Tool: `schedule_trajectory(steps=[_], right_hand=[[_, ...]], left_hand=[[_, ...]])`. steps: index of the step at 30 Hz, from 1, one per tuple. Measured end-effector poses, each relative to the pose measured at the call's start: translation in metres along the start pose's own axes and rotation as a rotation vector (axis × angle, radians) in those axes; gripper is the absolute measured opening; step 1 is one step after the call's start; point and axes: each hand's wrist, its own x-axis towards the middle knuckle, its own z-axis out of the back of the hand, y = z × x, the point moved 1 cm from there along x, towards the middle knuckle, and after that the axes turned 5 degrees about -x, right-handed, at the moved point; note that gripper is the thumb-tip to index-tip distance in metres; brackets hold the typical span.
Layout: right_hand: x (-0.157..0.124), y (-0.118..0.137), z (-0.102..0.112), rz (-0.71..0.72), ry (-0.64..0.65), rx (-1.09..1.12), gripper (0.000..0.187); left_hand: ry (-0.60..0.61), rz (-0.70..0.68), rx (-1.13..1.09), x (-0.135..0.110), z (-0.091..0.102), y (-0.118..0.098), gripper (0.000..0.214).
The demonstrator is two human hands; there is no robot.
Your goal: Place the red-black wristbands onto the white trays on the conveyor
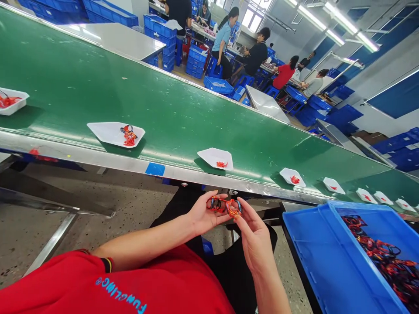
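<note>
Looped bands (pixel 216 204): near the conveyor's metal edge (pixel 209 180) at 12 o'clock, with open floor (pixel 131 189) toward 9. Cradled in the half-open left hand (pixel 203 214), pinched by the right hand (pixel 255 233). Beyond the edge, at 12, a white tray (pixel 209 156); blocking 4, a blue bin (pixel 322 257) of bands.

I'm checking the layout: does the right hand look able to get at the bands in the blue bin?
Probably yes: the blue bin is open on top, though its near wall stands between the right hand and the bands.
</note>
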Motion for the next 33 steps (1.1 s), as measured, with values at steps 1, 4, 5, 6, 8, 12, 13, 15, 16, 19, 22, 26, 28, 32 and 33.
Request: schedule_trajectory(steps=[1, 4, 5, 6, 8, 12, 13, 15, 16, 19, 22, 26, 28, 32, 33], right_hand=[[0.0, 0.0, 0.0, -0.018, -0.006, 0.059, 0.046], [0.003, -0.001, -0.001, -0.073, -0.014, 0.167, 0.048], [0.004, -0.001, -0.002, -0.09, -0.012, 0.191, 0.047], [0.005, -0.002, -0.002, -0.109, -0.007, 0.214, 0.047], [0.007, -0.003, -0.003, -0.148, 0.004, 0.257, 0.046], [0.013, -0.001, -0.006, -0.197, -0.006, 0.295, 0.042], [0.017, 0.002, -0.007, -0.185, -0.022, 0.27, 0.04], [0.029, 0.012, -0.013, -0.115, -0.045, 0.145, 0.038], [0.038, 0.02, -0.018, -0.055, -0.045, 0.05, 0.038], [0.072, 0.045, -0.043, 0.177, 0.01, -0.305, 0.038], [0.102, 0.068, -0.071, 0.412, 0.064, -0.642, 0.039], [0.098, 0.079, -0.078, 0.554, 0.035, -0.838, 0.045], [0.077, 0.074, -0.068, 0.525, 0.062, -0.834, 0.038], [0.031, 0.043, -0.049, 0.548, 0.199, -0.884, 0.04], [0.024, 0.034, -0.047, 0.566, 0.203, -0.905, 0.044]], left_hand=[[0.005, -0.001, -0.005, -0.001, 0.0, -0.001, 0.025], [0.023, -0.004, -0.023, -0.003, 0.001, -0.003, 0.026], [0.027, -0.005, -0.028, -0.004, 0.001, -0.004, 0.026], [0.03, -0.008, -0.03, -0.005, 0.0, -0.005, 0.027], [0.032, -0.013, -0.031, -0.007, -0.001, -0.008, 0.027], [0.042, -0.033, -0.044, -0.01, -0.002, -0.013, 0.026], [0.046, -0.042, -0.046, -0.011, -0.001, -0.015, 0.026], [0.057, -0.062, -0.054, -0.012, -0.001, -0.017, 0.026], [0.064, -0.069, -0.059, -0.012, -0.001, -0.018, 0.026], [0.079, -0.072, -0.085, -0.014, -0.003, -0.02, 0.025], [0.076, -0.076, -0.107, -0.018, -0.005, -0.022, 0.025], [0.092, -0.097, -0.105, -0.023, -0.007, -0.024, 0.024], [0.108, -0.12, -0.091, -0.023, -0.008, -0.024, 0.022], [0.084, -0.16, -0.043, -0.019, -0.012, -0.017, 0.028], [0.055, -0.166, -0.027, -0.018, -0.013, -0.015, 0.032]])
